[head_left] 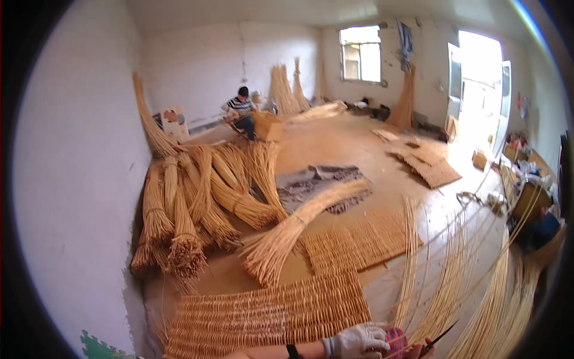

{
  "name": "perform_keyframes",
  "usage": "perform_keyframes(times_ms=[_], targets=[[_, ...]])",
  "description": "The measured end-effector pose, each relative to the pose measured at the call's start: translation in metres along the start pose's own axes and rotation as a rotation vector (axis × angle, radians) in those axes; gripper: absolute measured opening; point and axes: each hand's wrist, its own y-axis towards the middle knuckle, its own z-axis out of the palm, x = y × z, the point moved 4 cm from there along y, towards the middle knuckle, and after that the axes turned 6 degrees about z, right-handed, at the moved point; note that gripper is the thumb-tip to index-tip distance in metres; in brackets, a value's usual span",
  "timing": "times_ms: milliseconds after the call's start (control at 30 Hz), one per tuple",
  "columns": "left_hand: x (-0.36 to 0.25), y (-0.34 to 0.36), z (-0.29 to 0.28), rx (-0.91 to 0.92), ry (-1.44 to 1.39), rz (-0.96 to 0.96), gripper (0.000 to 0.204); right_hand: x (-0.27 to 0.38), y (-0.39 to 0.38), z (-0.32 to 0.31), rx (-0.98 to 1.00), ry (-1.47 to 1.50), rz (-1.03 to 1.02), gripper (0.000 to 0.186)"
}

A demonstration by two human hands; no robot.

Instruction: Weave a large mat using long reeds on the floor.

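Note:
My left hand (pixel 359 341), in a white glove with a dark band at the wrist, has its fingers curled beside a pink-and-blue object (pixel 396 340) that I cannot identify; what they grip is unclear. My right hand (pixel 421 350), bare and mostly cut off by the lower edge, grips a dark pointed cutting tool (pixel 441 335). A woven wicker panel (pixel 263 317) lies under and beyond my left forearm. Long pale rods (pixel 445 275) fan upward from the bottom right, some arching across the view near my hands.
Many wicker bundles (pixel 212 191) lie along the left wall, with a loose bundle (pixel 305 218) mid-floor by a grey cloth (pixel 293 185). More panels (pixel 427 164) lie rightward. A person (pixel 242 110) sits at the back. Clutter (pixel 532 191) lines the right wall near an open door (pixel 478 90).

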Motion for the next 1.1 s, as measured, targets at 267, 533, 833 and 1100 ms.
perform_keyframes(times_ms=[267, 533, 833, 1100], targets=[[0.007, 0.005, -0.006, -0.004, 0.117, -0.015, 0.032, -0.007, 0.075, 0.040, 0.140, -0.543, -0.206, 0.033], [0.012, -0.010, -0.003, 0.051, 0.115, -0.095, 0.029, -0.034, 0.091, 0.038, 0.155, -0.454, -0.179, 0.021], [0.016, -0.015, -0.002, 0.005, 0.099, -0.111, 0.030, -0.028, 0.085, 0.044, 0.188, -0.395, -0.306, 0.028], [0.016, -0.012, -0.001, -0.033, 0.122, -0.056, 0.028, -0.056, 0.103, 0.027, 0.116, -0.294, -0.176, 0.032]])
